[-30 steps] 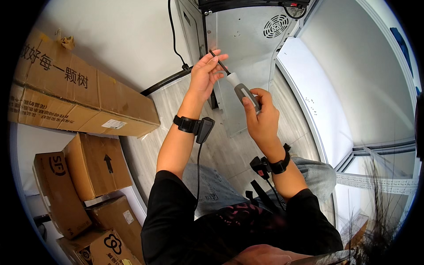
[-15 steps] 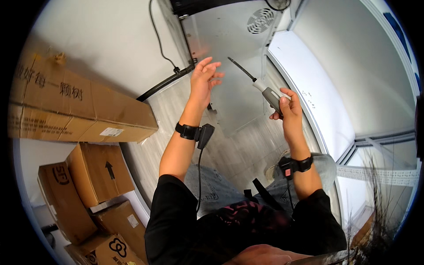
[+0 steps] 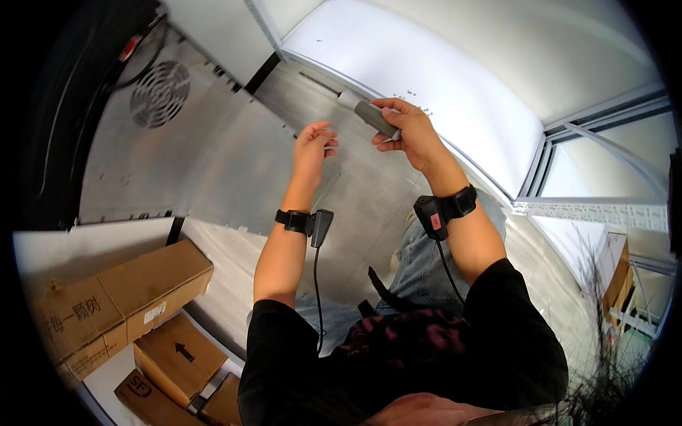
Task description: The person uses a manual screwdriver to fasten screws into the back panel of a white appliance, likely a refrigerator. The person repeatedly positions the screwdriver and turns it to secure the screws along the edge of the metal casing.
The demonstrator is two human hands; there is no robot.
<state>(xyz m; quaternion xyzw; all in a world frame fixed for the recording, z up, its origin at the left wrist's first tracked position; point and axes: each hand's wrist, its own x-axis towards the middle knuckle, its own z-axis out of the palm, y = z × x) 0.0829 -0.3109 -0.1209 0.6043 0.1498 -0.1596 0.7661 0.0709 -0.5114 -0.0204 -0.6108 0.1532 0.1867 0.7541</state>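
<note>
My right hand (image 3: 413,133) is closed around the grey handle of a cordless screwdriver (image 3: 376,119). Its thin dark shaft points away to the upper left, over the gap between a metal cabinet and a white ledge. To its left, my left hand (image 3: 312,148) is raised with fingers loosely curled and apart; nothing shows in it. That hand is nearest the grey metal panel of the cabinet (image 3: 213,153), which has a round fan grille (image 3: 160,96). Small dark bits, perhaps screws (image 3: 410,95), lie scattered on the white ledge (image 3: 455,78) beyond my right hand.
Several cardboard boxes (image 3: 181,358) stand at the lower left, with a long carton (image 3: 153,284) behind them. A metal-framed partition (image 3: 597,121) borders the right. Pale wood-look floor (image 3: 355,206) lies below my hands. Cabled black bands (image 3: 458,204) circle both forearms.
The view has swung right, so the cabinet and boxes now sit farther left. My right hand has carried the screwdriver toward the white ledge. My left hand's fingers have curled in more.
</note>
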